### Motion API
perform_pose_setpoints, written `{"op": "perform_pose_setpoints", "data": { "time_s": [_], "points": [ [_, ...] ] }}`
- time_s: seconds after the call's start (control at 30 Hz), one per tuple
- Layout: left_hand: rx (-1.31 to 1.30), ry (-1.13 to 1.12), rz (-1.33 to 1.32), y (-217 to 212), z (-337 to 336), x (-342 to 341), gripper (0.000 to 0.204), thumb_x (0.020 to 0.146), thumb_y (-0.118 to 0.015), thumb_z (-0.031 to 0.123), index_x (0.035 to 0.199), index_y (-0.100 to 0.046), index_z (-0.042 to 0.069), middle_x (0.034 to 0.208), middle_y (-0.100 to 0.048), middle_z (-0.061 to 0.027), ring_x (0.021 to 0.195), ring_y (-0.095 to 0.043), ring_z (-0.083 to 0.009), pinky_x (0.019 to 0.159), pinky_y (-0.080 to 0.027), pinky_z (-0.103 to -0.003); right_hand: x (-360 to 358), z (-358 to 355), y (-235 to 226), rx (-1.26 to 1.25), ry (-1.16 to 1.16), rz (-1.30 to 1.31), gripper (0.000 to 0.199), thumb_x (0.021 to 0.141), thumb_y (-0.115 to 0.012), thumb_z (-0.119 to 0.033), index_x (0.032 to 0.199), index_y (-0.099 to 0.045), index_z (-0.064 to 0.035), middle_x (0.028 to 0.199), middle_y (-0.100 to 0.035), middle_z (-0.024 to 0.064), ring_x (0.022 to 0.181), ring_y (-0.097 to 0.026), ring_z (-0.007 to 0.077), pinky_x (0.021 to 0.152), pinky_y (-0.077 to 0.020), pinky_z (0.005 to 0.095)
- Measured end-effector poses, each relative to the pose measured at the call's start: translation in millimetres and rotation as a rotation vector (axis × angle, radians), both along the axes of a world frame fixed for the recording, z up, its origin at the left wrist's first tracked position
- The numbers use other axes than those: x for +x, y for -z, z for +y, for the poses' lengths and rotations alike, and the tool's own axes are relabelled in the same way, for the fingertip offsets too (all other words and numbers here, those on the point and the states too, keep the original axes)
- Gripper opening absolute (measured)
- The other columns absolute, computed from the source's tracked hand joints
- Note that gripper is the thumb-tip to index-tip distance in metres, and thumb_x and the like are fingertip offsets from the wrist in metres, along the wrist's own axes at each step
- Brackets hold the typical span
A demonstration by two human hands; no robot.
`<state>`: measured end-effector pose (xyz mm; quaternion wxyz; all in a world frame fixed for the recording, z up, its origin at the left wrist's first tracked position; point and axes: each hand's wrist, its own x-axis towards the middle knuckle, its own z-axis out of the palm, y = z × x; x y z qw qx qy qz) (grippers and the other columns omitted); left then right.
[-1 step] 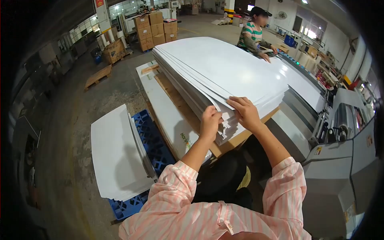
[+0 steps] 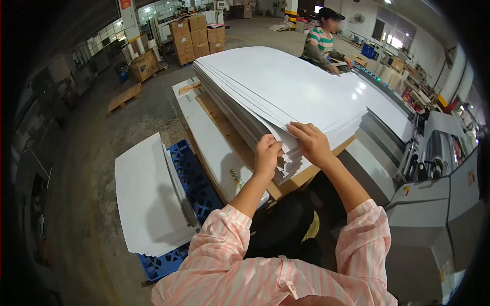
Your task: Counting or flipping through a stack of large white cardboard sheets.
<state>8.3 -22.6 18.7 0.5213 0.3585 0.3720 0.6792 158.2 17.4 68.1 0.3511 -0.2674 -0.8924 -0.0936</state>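
A head-worn fisheye looks down over nearby white sheets [image 2: 265, 81].

Stack of large white paperboard sheets [image 2: 275, 86]: top face smooth, glossy; laid flat, extended forward from the grip. Upper sheets [image 2: 270, 115]: near corner raised and bent slightly, edges fanned apart; edge pinched by the left hand [image 2: 268, 153], top pressed by the fingers of the right hand [image 2: 310, 144]. Lower layers unevenly staggered below the grip.
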Motion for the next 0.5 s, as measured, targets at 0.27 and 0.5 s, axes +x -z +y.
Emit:
{"op": "perform_pose_setpoints", "data": {
  "time_s": [0.27, 0.5],
  "points": [
    [0.088, 0.007, 0.146, -3, 0, -9, 0.029, 0.081, -0.056, 0.010, 0.108, -0.054, -0.001, 0.089, -0.060, -0.0082, 0.080, -0.057, -0.0160, 0.067, -0.048, -0.028, 7, -3, 3, -0.148, -0.055, 0.088, 0.030, 0.077, -0.057, -0.015, 0.106, -0.061, -0.0109, 0.125, -0.044, 0.0108, 0.102, -0.046, 0.0309, 0.087, -0.0374, 0.0373],
    [0.554, -0.163, 1.378, -14, -17, -21, 0.032, 0.071, -0.065, 0.017, 0.100, -0.062, 0.004, 0.109, -0.056, -0.0121, 0.104, -0.047, -0.0263, 0.088, -0.040, -0.037, 0, 25, -5, -0.600, 0.052, 0.424, 0.032, 0.082, -0.057, -0.033, 0.093, -0.064, -0.0035, 0.092, -0.061, 0.0133, 0.078, -0.057, 0.0281, 0.071, -0.0445, 0.0320]
  ]
}}
